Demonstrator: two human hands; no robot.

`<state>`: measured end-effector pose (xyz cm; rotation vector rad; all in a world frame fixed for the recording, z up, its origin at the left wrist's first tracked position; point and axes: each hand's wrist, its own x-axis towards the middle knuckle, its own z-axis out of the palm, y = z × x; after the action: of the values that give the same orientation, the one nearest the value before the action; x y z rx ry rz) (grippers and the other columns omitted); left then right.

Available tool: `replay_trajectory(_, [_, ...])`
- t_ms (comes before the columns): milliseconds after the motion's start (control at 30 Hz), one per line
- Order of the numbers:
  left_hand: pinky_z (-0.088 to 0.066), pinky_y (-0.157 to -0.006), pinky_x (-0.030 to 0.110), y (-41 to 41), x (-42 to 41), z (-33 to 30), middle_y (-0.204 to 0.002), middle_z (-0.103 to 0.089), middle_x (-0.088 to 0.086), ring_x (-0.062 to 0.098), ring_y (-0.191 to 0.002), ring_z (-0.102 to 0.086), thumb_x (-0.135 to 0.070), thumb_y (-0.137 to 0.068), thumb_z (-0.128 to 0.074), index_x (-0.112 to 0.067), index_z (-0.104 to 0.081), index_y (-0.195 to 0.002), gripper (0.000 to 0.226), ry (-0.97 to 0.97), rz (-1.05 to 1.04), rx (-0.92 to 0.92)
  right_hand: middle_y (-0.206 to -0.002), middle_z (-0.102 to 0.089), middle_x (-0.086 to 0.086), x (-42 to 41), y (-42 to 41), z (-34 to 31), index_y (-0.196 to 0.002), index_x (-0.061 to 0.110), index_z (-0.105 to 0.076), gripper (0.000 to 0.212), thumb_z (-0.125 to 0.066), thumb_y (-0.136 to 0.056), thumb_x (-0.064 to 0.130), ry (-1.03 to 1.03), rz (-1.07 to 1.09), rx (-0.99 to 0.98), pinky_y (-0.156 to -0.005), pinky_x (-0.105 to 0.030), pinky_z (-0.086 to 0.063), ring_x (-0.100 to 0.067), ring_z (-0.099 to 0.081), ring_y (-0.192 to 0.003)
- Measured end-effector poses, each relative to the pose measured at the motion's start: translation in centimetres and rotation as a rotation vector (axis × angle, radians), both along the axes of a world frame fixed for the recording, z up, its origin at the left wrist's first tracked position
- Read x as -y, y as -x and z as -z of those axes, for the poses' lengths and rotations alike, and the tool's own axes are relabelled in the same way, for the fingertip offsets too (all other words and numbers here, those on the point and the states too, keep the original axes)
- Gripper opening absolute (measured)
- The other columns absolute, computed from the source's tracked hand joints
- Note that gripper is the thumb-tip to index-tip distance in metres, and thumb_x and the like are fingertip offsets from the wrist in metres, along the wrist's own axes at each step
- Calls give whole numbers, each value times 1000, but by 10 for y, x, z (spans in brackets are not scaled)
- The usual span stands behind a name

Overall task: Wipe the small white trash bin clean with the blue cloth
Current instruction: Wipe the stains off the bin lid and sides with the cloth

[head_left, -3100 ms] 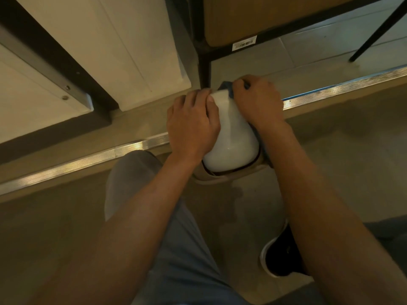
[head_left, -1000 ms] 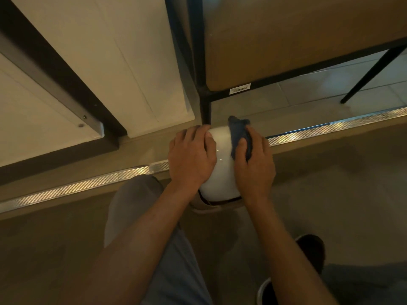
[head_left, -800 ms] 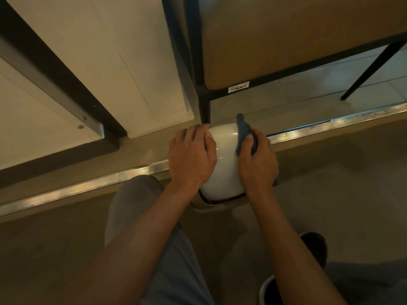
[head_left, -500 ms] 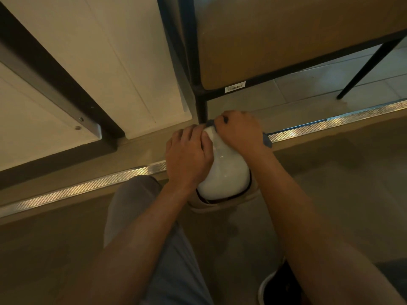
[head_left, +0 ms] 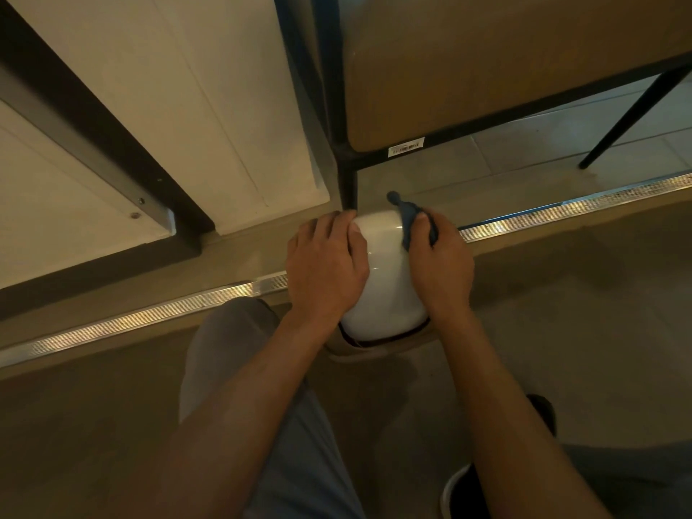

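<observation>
The small white trash bin lies tipped on the floor between my hands, its rim toward me. My left hand lies over the bin's left side, fingers curved round it. My right hand presses the blue cloth against the bin's right side, with the cloth bunched under the fingers and one end sticking up past the bin's far end. Most of the cloth is hidden under the hand.
A black metal table leg stands just behind the bin, with a wooden panel above it. A metal floor strip runs across. My knee and a dark shoe are close below.
My right hand has slid with the cloth from the bin's far top end back to its right side. The left hand stays on the bin.
</observation>
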<state>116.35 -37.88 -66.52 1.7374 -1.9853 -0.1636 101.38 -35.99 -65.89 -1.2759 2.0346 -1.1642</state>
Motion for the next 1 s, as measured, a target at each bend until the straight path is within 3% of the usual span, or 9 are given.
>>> replay_trajectory(100, [-43,-97,38,0,-1,0,-125,-66,4,23,-113,-57,-40,-103,-28,-18,-61,-131,49,-2,5,-13,-85,-64,-8,33,4,-10,-91,12,-64,33,-40,-102,31,-140,-117,-101,-69,-35,-46,-23,-59,-79])
replay_trajectory(267, [-44,-94,39,0,1,0,-121,-67,3,24,-109,-59,-36,-103,-31,-19,-64,-126,44,7,1,-10,-68,-53,-1,64,-6,-18,-73,16,-55,34,-42,-101,32,-210,-340,-342,-66,-32,-42,-15,-51,-62])
replay_trajectory(367, [-46,-93,42,-1,1,2,-119,-68,5,27,-107,-60,-35,-103,-31,-16,-65,-125,45,9,0,-4,-89,-65,-3,42,-10,-5,-88,15,-66,34,-41,-99,36,67,-343,-406,-77,-37,-47,-21,-61,-82])
replay_trajectory(467, [-47,-91,43,-1,2,4,-116,-69,9,29,-105,-61,-35,-104,-29,-13,-66,-122,47,5,2,-5,-120,-68,-9,12,-7,10,-118,10,-69,31,-49,-100,27,293,-305,-441,-102,-40,-44,-26,-61,-112])
replay_trajectory(567, [-45,-94,42,0,1,2,-120,-68,7,28,-109,-59,-35,-103,-32,-15,-64,-126,45,6,-7,-15,-144,-54,-5,-19,-7,20,-139,16,-56,40,-49,-102,31,228,-184,-295,-109,-30,-38,-18,-47,-132])
replay_trajectory(633, [-43,-94,40,1,0,0,-124,-67,5,26,-112,-57,-35,-103,-32,-18,-63,-130,44,7,-16,-23,-148,-49,-2,-34,-10,22,-147,22,-47,45,-45,-104,38,123,-54,-138,-102,-21,-36,-4,-42,-129])
replay_trajectory(800, [-42,-97,39,1,-2,0,-126,-66,4,25,-114,-57,-38,-104,-29,-20,-62,-132,47,5,-10,-7,-122,-64,-1,-15,-7,3,-128,23,-61,37,-39,-104,42,-42,71,62,-87,-31,-44,-12,-57,-108])
replay_trajectory(900, [-42,-97,39,1,-3,-1,-126,-66,4,25,-114,-56,-38,-103,-29,-19,-62,-131,47,4,-13,-7,-93,-65,-6,19,1,-14,-94,19,-63,31,-38,-103,34,-182,-14,-33,-72,-32,-41,-23,-60,-88])
replay_trajectory(1000, [-42,-95,39,1,-2,-2,-124,-66,4,25,-112,-57,-37,-103,-31,-19,-63,-130,45,7,-7,-22,-80,-57,-3,46,2,-22,-91,14,-62,29,-41,-103,30,-243,-185,-155,-63,-28,-34,-19,-54,-75])
